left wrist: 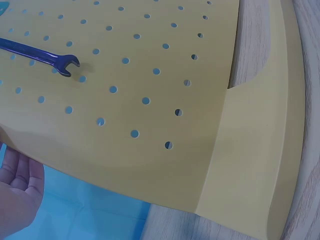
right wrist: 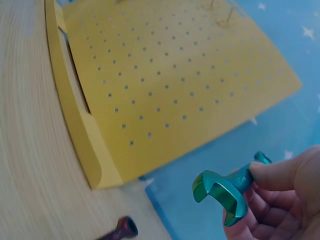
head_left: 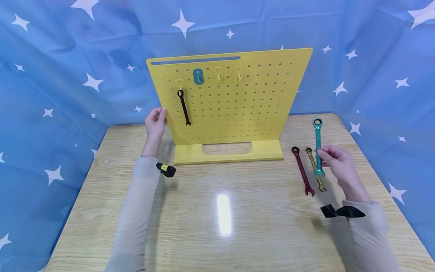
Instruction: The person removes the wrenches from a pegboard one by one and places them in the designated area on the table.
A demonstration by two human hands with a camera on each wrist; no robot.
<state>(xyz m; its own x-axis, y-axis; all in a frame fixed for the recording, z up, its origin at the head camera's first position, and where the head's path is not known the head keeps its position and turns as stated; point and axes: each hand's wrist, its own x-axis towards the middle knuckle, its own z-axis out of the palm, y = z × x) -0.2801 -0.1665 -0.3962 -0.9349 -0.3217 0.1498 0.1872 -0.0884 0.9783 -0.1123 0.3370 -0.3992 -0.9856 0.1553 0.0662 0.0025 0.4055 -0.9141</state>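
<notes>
Because the teal combination wrench (head_left: 318, 147) is pinched only between the thumb and fingertips of the right hand (head_left: 338, 163), low on the shank near its open jaw end, most of its length is left standing free above the grip, ring end up, lifted clear of the wooden table (head_left: 238, 211). The pinch is seen up close in the right wrist view, where the open end (right wrist: 220, 192) projects just past the fingertips (right wrist: 265, 172). A slip or a swing of the ring end is judged likely if the tool is carried at speed with so light a hold. Just beside that hand, a gold wrench (head_left: 315, 169) and a dark red wrench (head_left: 302, 170) lie flat on the table, and they could be knocked by a dropped tool. The left edge of the yellow pegboard stand (head_left: 231, 109) is steadied by the left hand (head_left: 155, 122), fingers curled round it; if that hold were loosened, the board might be tipped or slid when a hook is engaged. A dark wrench (head_left: 184, 107) hangs from the leftmost hook and could be shaken off. A teal tag (head_left: 198, 76) and two yellow hooks (head_left: 228, 74) are mounted further right.
</notes>
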